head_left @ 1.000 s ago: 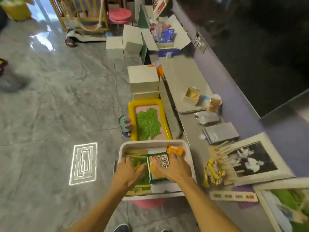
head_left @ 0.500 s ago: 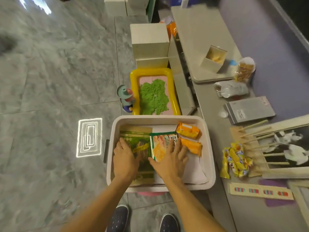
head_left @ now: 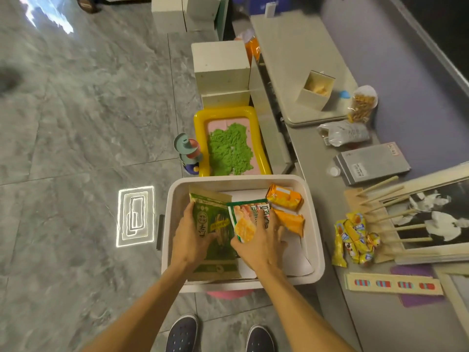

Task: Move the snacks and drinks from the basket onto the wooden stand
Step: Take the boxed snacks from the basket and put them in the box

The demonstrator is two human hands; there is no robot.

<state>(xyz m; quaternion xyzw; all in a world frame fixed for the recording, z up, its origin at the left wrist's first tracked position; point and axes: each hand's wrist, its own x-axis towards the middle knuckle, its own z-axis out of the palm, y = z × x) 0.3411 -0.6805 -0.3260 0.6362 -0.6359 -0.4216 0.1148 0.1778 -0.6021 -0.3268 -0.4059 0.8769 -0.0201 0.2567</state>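
Both hands taking snack packets inside the basket [head_left: 316,224]

The left hand [head_left: 189,237] curls around the green packet [head_left: 213,224] at the basket's left; the right hand [head_left: 261,243] closes on the orange-printed bag [head_left: 245,219] mid-basket. Light, crinkly, slippery film likely; edges grip best.

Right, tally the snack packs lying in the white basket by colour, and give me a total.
Green packs: 2, the large green bag under the left hand and the green-edged pack under the right hand
Orange packs: 2, the upper one and the lower one
Total: 4 in the basket
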